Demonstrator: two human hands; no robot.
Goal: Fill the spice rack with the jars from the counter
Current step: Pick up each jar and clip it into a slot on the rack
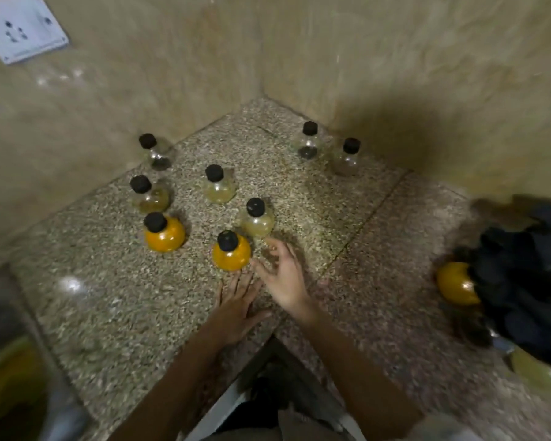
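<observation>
Speckled granite counter [115, 313] carries the nearest round orange-filled glass jar with black cap [230, 253], approached by the right hand [283, 280], fingers spread and empty, left hand [236, 308] flat; best gripped around the belly, kept upright.

The dark rack [522, 281] at the right is blurred and cut by the edge, hiding most of an orange jar [455, 283]. Whole view is smeared; contents of the far clear jars [307, 144] can't be told.

Clear glass jars [257, 218] (matt caps), speckled polished counter [124, 300].
</observation>
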